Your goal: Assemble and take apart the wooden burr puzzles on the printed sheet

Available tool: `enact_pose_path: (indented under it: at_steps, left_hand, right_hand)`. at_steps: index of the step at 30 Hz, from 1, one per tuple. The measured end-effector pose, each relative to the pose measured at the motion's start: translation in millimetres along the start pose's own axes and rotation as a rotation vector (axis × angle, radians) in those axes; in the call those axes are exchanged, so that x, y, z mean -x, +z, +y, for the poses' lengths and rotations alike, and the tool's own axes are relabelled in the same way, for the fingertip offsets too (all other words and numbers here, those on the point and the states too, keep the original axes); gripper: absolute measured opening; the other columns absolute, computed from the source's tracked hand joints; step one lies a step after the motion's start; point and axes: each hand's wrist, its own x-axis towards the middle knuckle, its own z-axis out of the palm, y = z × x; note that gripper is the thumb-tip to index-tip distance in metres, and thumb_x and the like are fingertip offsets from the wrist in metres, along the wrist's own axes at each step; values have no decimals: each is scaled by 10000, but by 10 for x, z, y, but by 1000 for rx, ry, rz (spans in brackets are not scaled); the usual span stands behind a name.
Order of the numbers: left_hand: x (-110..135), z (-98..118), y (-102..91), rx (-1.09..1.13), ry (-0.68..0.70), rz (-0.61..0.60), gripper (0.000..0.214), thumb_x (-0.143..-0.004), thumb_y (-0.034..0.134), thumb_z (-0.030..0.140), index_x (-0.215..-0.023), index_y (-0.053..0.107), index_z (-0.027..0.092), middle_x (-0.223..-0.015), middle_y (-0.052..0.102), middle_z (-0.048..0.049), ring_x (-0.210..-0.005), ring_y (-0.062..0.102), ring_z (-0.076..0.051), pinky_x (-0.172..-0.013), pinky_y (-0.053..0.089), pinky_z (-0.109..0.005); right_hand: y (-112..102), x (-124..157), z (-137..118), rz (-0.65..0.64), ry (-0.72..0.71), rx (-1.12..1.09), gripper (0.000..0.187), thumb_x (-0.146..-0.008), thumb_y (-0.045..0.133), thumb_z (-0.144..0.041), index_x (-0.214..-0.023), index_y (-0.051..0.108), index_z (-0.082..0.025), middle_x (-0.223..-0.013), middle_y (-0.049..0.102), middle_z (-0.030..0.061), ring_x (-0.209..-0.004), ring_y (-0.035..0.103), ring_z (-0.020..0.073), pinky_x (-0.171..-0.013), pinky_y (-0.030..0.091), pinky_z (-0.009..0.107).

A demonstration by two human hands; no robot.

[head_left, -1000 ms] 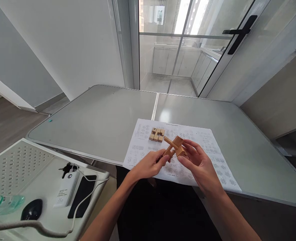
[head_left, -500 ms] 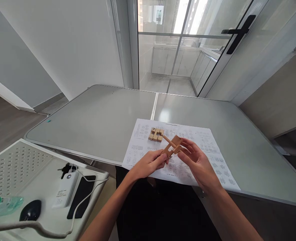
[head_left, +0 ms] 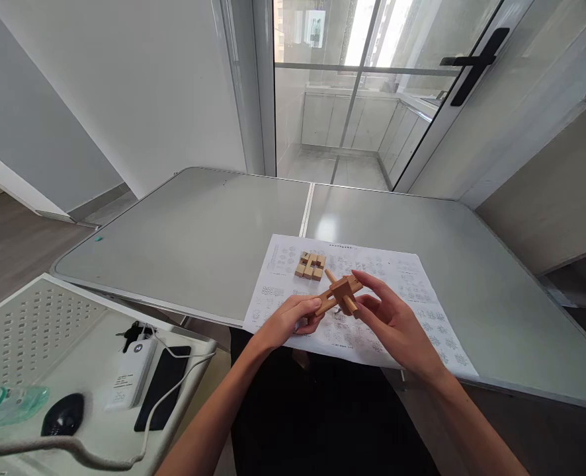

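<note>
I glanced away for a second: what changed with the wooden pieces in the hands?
The left hand and right hand turned the crossed wooden pieces; the left now pinches just one end. Both kept hold. The loose blocks and printed sheet stayed put.

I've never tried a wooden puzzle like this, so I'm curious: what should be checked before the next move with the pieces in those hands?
1. The left hand grips the lower end of the crossed wooden pieces: ok.
2. The right hand pinches them at the crossing: ok.
3. Pieces fully seated in each other: cannot tell, fingers hide the joint.
4. The loose wooden pieces lie on the printed sheet, just beyond the hands: ok.
5. The printed sheet lies flat on the table: ok.
</note>
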Motion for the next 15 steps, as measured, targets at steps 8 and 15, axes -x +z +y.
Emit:
enact_pose_path:
  at_steps: [8, 15]
  left_hand:
    - [9, 19, 13, -44, -15, 6, 433, -1002, 437, 533, -723, 424, 203, -540, 357, 65, -493, 257, -92, -544, 219, -298]
    - [8, 23, 15, -49, 17, 1, 437, -1022, 438, 503, -703, 405, 206, -543, 342, 68, -498, 247, -90, -549, 210, -302]
  right_hand:
    - [-24, 3, -8, -19, -70, 77, 448, -1010, 647, -474, -1442, 586, -375, -1225, 735, 43, -975, 728, 273, -995, 571, 546]
    - [11, 25, -49, 15, -68, 89, 394, -1006, 658, -478, -1382, 602, -373, -1337, 699, 36, -910, 719, 240, -956, 576, 505]
